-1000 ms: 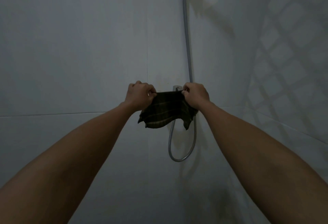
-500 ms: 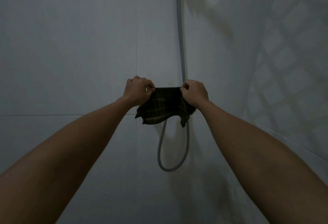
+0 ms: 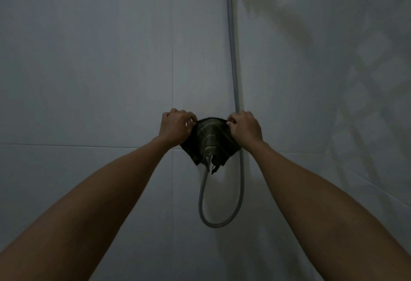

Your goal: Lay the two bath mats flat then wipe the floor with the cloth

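Head view: both bare arms reach forward to a pale tiled wall [image 3: 89, 58]. A small dark plaid fabric cloth [image 3: 211, 140] is draped over a metal tap fitting [image 3: 210, 150] at the centre of the frame. The left hand [image 3: 175, 127], at nine o'clock of the cloth, has its grip closed on the cloth's upper left edge; the right hand [image 3: 245, 129], at three o'clock, has its grip pinched on the upper right edge. A grey flexible shower hose [image 3: 232, 58] runs down from twelve o'clock, passes behind the right hand and loops below the cloth at six o'clock, rising back to the fitting.
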